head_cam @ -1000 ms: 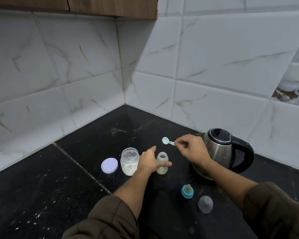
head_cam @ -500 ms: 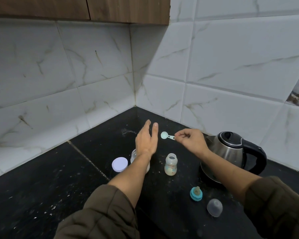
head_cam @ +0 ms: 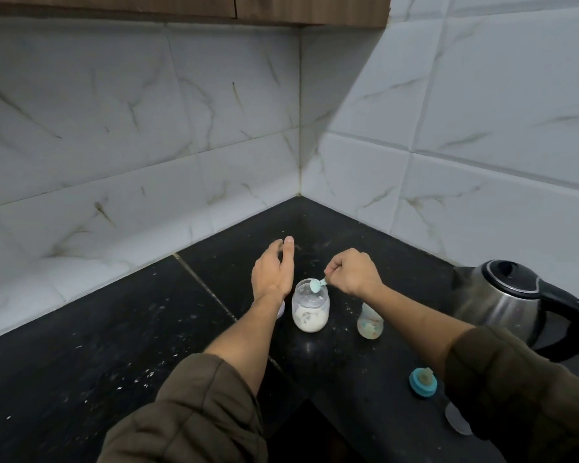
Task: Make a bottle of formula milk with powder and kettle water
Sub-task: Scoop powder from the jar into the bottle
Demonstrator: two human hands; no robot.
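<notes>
An open clear jar (head_cam: pixel 310 312) with white formula powder in its lower part stands on the black counter (head_cam: pixel 114 345). My right hand (head_cam: pixel 353 272) pinches the handle of a small pale-green scoop (head_cam: pixel 316 285), whose bowl hangs at the jar's mouth. My left hand (head_cam: pixel 273 270) hovers flat and empty just left of the jar, fingers apart. The small baby bottle (head_cam: pixel 370 324) stands uncapped right of the jar, partly hidden by my right forearm. A steel kettle (head_cam: pixel 512 302) with a black lid and handle sits at the right.
The jar's pale lid (head_cam: pixel 281 309) peeks out under my left wrist. A teal bottle ring with its teat (head_cam: pixel 423 381) and a clear cap (head_cam: pixel 458 422) lie near the counter's front right. Tiled walls meet in a corner behind.
My right hand has carried the scoop down and left to the jar's mouth. My left hand left the bottle, rose, and now hovers left of the jar. The camera view shifted.
</notes>
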